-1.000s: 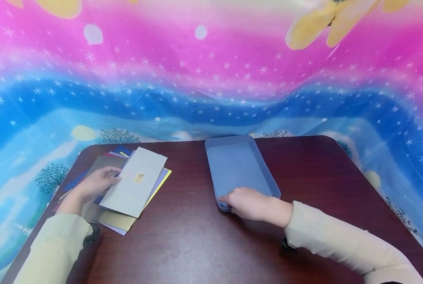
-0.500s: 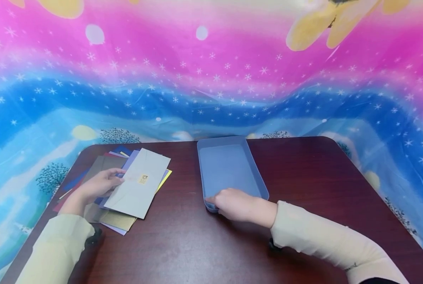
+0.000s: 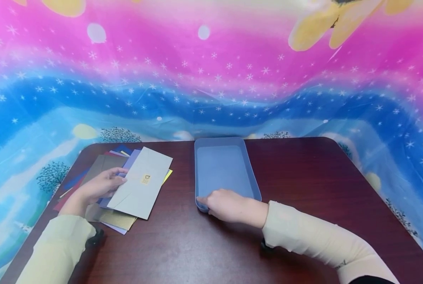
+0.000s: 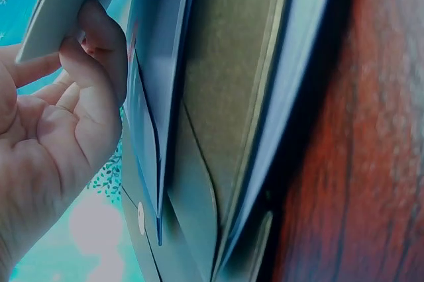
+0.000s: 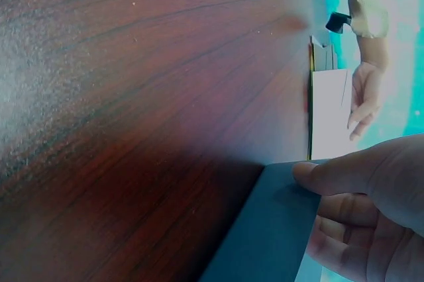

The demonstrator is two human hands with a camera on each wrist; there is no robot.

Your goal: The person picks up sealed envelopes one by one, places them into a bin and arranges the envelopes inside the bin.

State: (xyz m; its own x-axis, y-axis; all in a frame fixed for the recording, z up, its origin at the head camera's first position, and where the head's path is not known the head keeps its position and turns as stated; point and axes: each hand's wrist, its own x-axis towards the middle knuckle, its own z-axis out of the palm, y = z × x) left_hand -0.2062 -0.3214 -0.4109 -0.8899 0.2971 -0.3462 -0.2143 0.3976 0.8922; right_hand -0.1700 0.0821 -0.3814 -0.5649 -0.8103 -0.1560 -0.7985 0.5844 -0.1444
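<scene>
My left hand [image 3: 103,185] pinches the left edge of a pale grey envelope [image 3: 142,193] with a small gold emblem. In the left wrist view, curled fingers [image 4: 93,73] and thumb hold this envelope [image 4: 73,7] raised off the ones below. Beneath it lies a fanned pile with purple, gold and yellow envelopes, among them a gold envelope [image 3: 117,219]. My right hand [image 3: 230,205] grips the near-left corner of a shallow blue-grey tray [image 3: 225,169]. In the right wrist view the thumb lies over the outer wall of the tray [image 5: 268,222], with the other fingers inside.
Both the tray and the envelopes are on a dark red-brown table [image 3: 183,248] with rounded far corners. A pink and blue snowflake-patterned cloth [image 3: 211,79] hangs right behind the far edge. Between the envelopes and the tray lies a strip of bare tabletop.
My right hand has slid the tray left, toward the envelopes, and it stands straighter. My left hand and the grey envelope have shifted slightly right.
</scene>
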